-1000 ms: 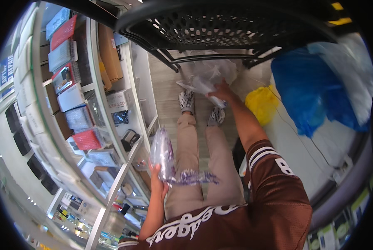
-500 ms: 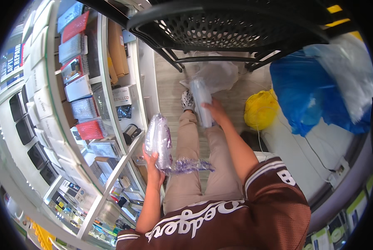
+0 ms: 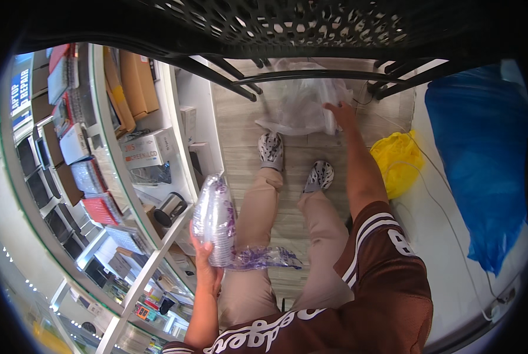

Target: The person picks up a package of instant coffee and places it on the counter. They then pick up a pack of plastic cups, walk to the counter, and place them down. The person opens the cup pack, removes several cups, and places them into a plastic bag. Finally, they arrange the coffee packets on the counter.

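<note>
Left hand point(image 3: 206, 259): fingers curled around the lower part of the cup stack, thumb over its near side; the remaining fingers are mostly hidden behind it.
Cup stack point(image 3: 212, 230): nested clear plastic cups, held tilted beside the floor-side edge of the display shelving; glare on the film makes single cups hard to count.
Film sleeve point(image 3: 264, 257): clear with purple print, wrapped around the cups; its loose, crumpled end trails across the thighs.
Right hand point(image 3: 338, 112): arm stretched forward, fingers at the right edge of the clear plastic bag; blur leaves me unable to tell how far they are open or whether they grip anything.
Clear plastic bag point(image 3: 302, 106): crumpled on the floor point(image 3: 240, 112), just beyond the shoes point(image 3: 271, 150), partly behind the chair's crossbar; contents cannot be made out.
Chair point(image 3: 275, 26): black, perforated, cut off by the top edge.
Display shelving point(image 3: 196, 112): holds tan cardboard boxes point(image 3: 137, 85), a white printed box point(image 3: 149, 147), a red bubble-wrapped pack point(image 3: 102, 208) and, near its floor-side edge, a black cylindrical device point(image 3: 170, 209).
Yellow plastic bag point(image 3: 396, 165): by the floor's right edge, contents hidden.
Blue plastic bag point(image 3: 476, 147): far right, partly lost in the dark rim; contents hidden.
</note>
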`<control>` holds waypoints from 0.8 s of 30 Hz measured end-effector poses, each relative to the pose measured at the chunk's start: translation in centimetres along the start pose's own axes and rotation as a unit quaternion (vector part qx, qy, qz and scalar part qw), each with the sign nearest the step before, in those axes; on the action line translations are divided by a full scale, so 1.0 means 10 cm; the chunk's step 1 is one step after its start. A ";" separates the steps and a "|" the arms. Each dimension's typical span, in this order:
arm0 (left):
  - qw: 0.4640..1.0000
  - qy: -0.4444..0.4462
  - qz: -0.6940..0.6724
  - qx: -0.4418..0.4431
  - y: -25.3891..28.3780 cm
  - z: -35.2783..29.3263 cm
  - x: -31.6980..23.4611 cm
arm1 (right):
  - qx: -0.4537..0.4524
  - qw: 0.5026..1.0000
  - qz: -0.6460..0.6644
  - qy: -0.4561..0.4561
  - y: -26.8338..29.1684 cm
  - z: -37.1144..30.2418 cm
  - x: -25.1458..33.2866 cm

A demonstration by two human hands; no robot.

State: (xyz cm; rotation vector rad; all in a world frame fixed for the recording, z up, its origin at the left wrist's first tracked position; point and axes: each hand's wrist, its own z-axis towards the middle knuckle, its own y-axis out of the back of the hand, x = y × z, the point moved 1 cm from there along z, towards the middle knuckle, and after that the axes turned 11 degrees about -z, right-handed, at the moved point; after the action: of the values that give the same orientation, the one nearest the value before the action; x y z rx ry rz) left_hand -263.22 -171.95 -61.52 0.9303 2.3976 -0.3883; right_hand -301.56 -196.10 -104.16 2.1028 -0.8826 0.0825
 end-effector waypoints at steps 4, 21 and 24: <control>1.000 0.006 0.000 0.000 -0.07 0.08 -0.04 | 0.051 0.977 0.200 -0.042 -0.08 -0.12 -0.12; 0.933 0.001 -0.153 0.326 -0.71 -1.98 -1.91 | 0.330 0.843 0.374 0.200 3.55 -5.28 2.03; 0.884 0.059 -0.161 0.435 -1.00 -2.18 -2.03 | 0.235 0.899 0.283 0.239 4.10 -5.62 2.36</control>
State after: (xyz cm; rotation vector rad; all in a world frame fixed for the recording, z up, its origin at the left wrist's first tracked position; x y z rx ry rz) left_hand -265.74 -180.45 -31.38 0.8945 2.4770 -1.6733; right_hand -295.77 -185.45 -31.77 2.0219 -1.2113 1.1702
